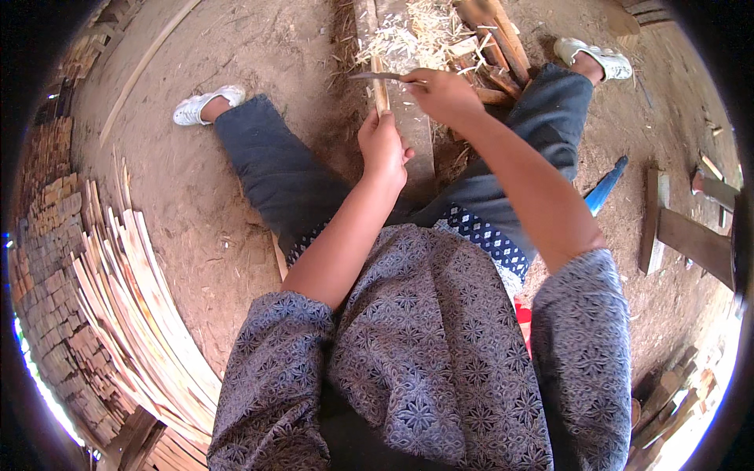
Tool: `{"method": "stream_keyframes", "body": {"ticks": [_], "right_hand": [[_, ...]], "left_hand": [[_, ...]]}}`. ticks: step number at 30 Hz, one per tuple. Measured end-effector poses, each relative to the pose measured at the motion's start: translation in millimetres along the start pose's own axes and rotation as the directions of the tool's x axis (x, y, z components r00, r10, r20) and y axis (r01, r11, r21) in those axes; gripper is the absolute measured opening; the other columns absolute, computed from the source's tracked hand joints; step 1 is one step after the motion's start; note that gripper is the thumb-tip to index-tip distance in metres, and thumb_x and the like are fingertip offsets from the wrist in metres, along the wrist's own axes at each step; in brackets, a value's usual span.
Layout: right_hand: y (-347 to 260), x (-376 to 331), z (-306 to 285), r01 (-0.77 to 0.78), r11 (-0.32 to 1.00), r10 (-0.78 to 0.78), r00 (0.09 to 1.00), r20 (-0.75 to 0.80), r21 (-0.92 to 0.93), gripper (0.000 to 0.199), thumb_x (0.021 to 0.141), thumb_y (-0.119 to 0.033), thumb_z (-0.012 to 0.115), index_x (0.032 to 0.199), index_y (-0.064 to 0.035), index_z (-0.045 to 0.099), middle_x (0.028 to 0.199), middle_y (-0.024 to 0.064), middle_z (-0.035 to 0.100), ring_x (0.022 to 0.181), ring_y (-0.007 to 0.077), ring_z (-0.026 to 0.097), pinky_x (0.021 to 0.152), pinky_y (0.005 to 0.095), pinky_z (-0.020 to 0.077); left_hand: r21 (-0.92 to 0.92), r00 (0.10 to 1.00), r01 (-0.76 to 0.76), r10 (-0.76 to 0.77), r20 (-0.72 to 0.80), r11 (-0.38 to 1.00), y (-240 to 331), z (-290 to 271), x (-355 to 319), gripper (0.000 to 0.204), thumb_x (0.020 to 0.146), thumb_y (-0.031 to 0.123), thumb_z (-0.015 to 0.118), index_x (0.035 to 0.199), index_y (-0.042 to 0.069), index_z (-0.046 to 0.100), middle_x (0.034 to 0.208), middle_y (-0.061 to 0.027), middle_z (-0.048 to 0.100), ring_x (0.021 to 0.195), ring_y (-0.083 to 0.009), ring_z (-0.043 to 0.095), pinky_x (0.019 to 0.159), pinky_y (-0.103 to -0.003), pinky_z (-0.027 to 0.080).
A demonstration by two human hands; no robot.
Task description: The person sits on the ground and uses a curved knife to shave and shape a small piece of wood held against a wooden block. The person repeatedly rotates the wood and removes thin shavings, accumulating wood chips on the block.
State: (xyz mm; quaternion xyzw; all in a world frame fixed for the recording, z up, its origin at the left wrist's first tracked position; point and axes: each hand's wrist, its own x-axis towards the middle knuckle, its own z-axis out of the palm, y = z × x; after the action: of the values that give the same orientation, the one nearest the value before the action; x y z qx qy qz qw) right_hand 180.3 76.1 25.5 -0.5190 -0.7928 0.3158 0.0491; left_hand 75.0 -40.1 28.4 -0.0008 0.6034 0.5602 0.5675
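A thin wooden strip (381, 96) points away from me along a plank that runs out between my legs. My left hand (383, 149) is closed around the strip's near end. In the fist of my right hand (446, 96) is a knife (375, 76), its handle mostly hidden by the fingers. The blade points left and lies across the strip, a short way beyond my left hand. Whether the edge is biting into the wood is too small to tell. The plank (422, 157) carries a heap of pale wood shavings (428, 35) at its far part.
Reddish wood pieces (496, 43) lie right of the shavings. Long pale strips (141, 298) are piled on the left, beside stacked cut wood (47, 235). On the right are a blue folded umbrella-like thing (606, 187) and a wooden frame (691, 235). The ground (212, 180) is bare earth.
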Motion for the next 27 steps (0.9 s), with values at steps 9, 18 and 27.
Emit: {"method": "stream_keyframes", "body": {"ticks": [9,18,27], "right_hand": [[-7,18,14,-0.072,0.993,0.066,0.996,-0.062,-0.096,0.031,0.099,-0.035,0.059,0.128,-0.0284,0.07,0.108,0.0151,0.075,0.101,0.0365,0.073,0.089,0.0496,0.0578],[25,27,-13,-0.025,0.991,0.032,0.998,-0.052,0.132,0.029,0.098,-0.035,0.065,0.121,-0.0204,0.074,0.09,0.0171,0.075,0.085,0.0323,0.075,0.081,0.0459,0.0577],[26,-41,-10,0.059,0.969,-0.068,0.997,0.032,0.241,0.026,0.098,-0.031,0.067,0.121,-0.0195,0.074,0.088,0.0171,0.073,0.077,0.03,0.071,0.075,0.0411,0.0555]], "left_hand": [[-0.02,0.999,0.01,-0.01,0.033,1.0,0,0,-2,0.007,0.106,0.025,0.052,0.103,0.018,0.053,0.064,0.0048,0.036,0.05,-0.0101,0.033,0.053,-0.032,0.035],[-0.094,0.994,0.093,-0.086,0.073,0.991,8,-11,-6,0.008,0.106,0.025,0.05,0.107,0.018,0.055,0.063,0.006,0.037,0.05,-0.0094,0.033,0.054,-0.033,0.035],[-0.2,0.978,0.146,-0.112,0.174,0.969,17,-17,-4,0.018,0.108,0.032,0.045,0.117,0.017,0.051,0.061,0.0065,0.035,0.05,-0.0095,0.031,0.061,-0.032,0.037]]}}
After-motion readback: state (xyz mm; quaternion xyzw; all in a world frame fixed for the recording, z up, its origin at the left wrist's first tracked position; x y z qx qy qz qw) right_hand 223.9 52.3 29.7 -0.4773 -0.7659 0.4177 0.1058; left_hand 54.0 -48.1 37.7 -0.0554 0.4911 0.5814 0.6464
